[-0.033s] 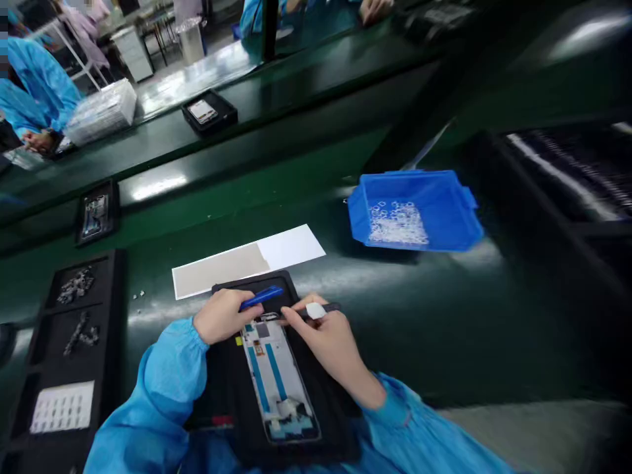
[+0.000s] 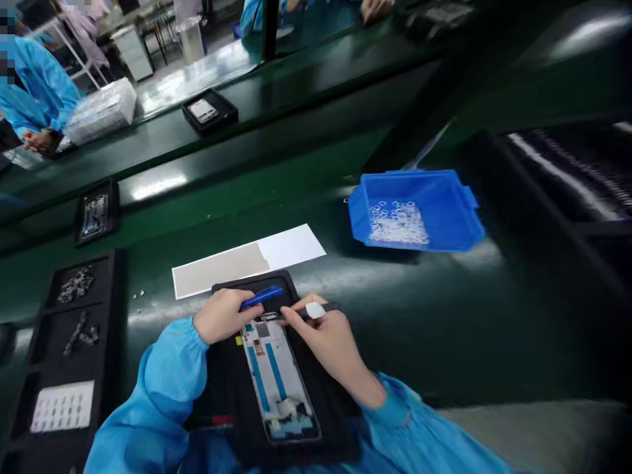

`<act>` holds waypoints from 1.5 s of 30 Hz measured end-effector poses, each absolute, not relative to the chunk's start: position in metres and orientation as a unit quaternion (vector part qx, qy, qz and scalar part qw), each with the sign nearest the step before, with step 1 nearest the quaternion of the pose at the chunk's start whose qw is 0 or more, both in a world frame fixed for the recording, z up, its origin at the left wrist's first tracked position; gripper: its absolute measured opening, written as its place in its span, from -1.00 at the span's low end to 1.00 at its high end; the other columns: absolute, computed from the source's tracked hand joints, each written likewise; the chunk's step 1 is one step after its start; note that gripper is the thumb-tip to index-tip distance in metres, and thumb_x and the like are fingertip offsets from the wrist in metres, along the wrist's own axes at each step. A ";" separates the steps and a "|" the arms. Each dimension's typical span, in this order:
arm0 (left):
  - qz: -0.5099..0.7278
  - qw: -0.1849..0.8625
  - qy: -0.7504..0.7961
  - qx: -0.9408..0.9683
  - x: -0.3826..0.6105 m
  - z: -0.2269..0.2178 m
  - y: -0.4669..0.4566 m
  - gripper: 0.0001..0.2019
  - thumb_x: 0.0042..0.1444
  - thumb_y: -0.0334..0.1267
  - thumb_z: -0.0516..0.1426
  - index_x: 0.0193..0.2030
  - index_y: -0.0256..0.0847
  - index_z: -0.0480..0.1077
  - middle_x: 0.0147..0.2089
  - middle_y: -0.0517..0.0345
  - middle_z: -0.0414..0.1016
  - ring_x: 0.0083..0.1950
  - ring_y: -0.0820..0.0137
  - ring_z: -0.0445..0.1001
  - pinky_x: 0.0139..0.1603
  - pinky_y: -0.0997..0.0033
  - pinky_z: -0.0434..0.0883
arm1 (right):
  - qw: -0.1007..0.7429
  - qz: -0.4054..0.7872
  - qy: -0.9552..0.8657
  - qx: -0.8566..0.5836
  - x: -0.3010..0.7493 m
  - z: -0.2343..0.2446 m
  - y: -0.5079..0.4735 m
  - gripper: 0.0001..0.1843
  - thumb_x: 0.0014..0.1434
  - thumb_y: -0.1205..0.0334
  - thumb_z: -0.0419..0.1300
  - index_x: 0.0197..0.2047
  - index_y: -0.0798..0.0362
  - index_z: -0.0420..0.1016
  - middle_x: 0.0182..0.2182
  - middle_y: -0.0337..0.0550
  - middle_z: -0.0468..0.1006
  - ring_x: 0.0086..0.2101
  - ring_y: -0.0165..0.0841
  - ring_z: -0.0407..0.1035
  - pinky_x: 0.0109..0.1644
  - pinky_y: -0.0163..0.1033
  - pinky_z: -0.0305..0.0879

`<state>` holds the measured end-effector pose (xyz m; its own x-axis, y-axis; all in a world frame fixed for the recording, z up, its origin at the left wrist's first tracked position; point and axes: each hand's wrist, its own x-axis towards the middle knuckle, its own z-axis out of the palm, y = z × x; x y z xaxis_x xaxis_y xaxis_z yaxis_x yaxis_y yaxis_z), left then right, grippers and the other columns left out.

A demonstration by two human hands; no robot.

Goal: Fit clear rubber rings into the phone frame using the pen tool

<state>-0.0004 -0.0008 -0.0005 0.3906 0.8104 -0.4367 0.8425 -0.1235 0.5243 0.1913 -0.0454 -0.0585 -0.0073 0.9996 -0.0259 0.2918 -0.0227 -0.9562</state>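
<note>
The head view looks down on a dark green workbench with a glossy top, in a factory hall where more green lines run across the far side. Behind them stand a stack of clear trays and, at the upper left, a co-worker's blue sleeve.

On the bench, a blue bin holding small white parts sits well apart to the right of the hands. A white and grey sheet lies just beyond the black fixture tray. To the left, a black compartment tray holds small metal parts and a white gridded sheet. Farther back are two more black trays with devices, one on the left and one on the far line.

The opened phone frame lies in the fixture tray close to the person, between both blue sleeves. The left hand is closed around a blue pen-like tool and rests at the frame's top edge. The right hand pinches a thin dark tool with fingers narrowed, its tip at the top of the frame; a white patch sits on one finger. Nothing stands between the hands and the frame.
</note>
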 end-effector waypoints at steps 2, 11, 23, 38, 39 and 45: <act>-0.026 0.364 0.550 0.751 -0.001 -0.002 -0.002 -0.79 0.25 -0.19 0.09 -0.34 -0.20 0.46 -0.43 0.24 0.44 -0.43 0.44 0.34 -0.38 0.46 0.14 | 0.408 0.437 -0.564 -0.570 0.192 -0.059 -0.045 -0.61 0.22 -0.11 0.21 -0.46 0.00 0.38 -0.59 -0.22 0.47 -0.57 -0.29 0.41 -0.53 -0.28 0.28; -0.009 0.361 0.544 0.757 -0.001 -0.004 -0.002 -0.77 0.23 -0.20 0.07 -0.43 -0.18 0.41 -0.49 0.28 0.38 -0.48 0.46 0.29 -0.42 0.45 0.09 | 0.410 0.483 -0.537 -0.557 0.191 -0.057 -0.045 -0.68 0.20 -0.04 0.23 -0.43 -0.02 0.36 -0.58 -0.20 0.50 -0.53 -0.23 0.48 -0.56 -0.27 0.26; -0.002 0.371 0.544 0.753 -0.002 -0.005 -0.003 -0.83 0.18 -0.23 0.10 -0.42 -0.16 0.41 -0.49 0.31 0.34 -0.48 0.48 0.26 -0.41 0.46 0.09 | 0.415 0.485 -0.532 -0.555 0.190 -0.057 -0.045 -0.66 0.20 -0.06 0.23 -0.44 -0.01 0.37 -0.60 -0.20 0.47 -0.49 -0.18 0.53 -0.59 -0.28 0.25; -0.075 0.266 0.574 0.771 0.009 0.000 -0.010 -0.86 0.23 -0.16 0.12 -0.30 -0.12 0.45 -0.35 0.23 0.53 -0.29 0.32 0.50 -0.41 0.40 0.15 | 0.419 0.436 -0.570 -0.557 0.190 -0.057 -0.046 -0.70 0.23 0.04 0.19 -0.47 0.00 0.36 -0.59 -0.25 0.43 -0.60 -0.35 0.36 -0.57 -0.29 0.14; -0.079 0.263 0.572 0.773 0.010 0.000 -0.010 -0.86 0.23 -0.16 0.12 -0.29 -0.11 0.45 -0.34 0.22 0.54 -0.27 0.31 0.52 -0.40 0.39 0.16 | 0.421 0.428 -0.576 -0.555 0.190 -0.057 -0.047 -0.70 0.23 0.05 0.19 -0.47 0.00 0.35 -0.60 -0.26 0.42 -0.61 -0.36 0.33 -0.58 -0.29 0.13; -0.097 0.267 0.566 0.774 0.010 0.001 -0.008 -0.86 0.24 -0.16 0.11 -0.24 -0.11 0.46 -0.28 0.21 0.57 -0.22 0.30 0.55 -0.34 0.41 0.28 | 0.445 0.415 -0.583 -0.539 0.193 -0.059 -0.051 -0.71 0.26 0.08 0.20 -0.45 0.00 0.35 -0.64 -0.33 0.32 -0.67 -0.42 0.20 -0.61 -0.29 0.08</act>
<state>0.0103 -0.0081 0.0011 0.3399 0.8246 -0.4522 0.9281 -0.2164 0.3031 0.1926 -0.0506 -0.0586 -0.0225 0.9972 0.0715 0.2594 0.0748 -0.9629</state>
